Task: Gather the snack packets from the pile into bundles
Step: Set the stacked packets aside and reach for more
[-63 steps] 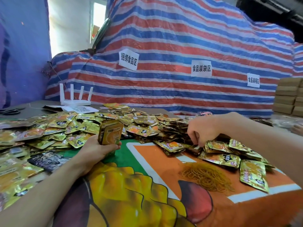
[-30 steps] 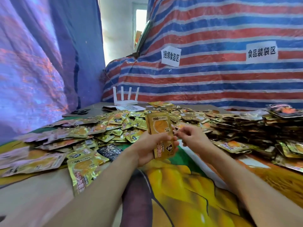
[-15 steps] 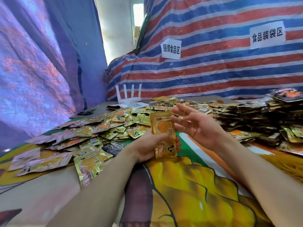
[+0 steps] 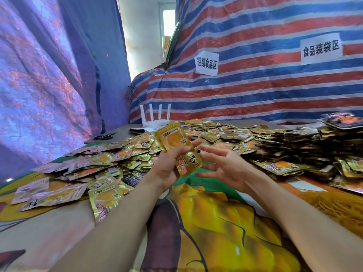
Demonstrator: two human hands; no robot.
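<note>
- Along the left edge of the bench (image 4: 125,132), loose gold snack packets (image 4: 59,194) lay flat and overlapping on a printed cloth (image 4: 216,222).
- Toward the far left corner, scissors (image 4: 104,136) lay on bare bench. A white router (image 4: 155,119) with four upright antennas stood just behind the packets.
- Above the middle of the bench, the left hand (image 4: 167,171) held a bundle (image 4: 175,143) of gold packets off the cloth, upright and leaning a little. Its fingers (image 4: 182,151) curled round the stack, the thumb pressed across the front.
- Just right of the bundle, the right hand (image 4: 222,165) had its palm turned toward it, fingers (image 4: 213,154) spread and holding nothing. Whether a fingertip touched the stack could not be told.
- Behind that hand, the pile (image 4: 279,142) of packets rose in a thick heap toward the far right corner.
- At the right edge, a tangle of thin yellow rubber bands (image 4: 334,205) lay on the cloth, near the pile.
</note>
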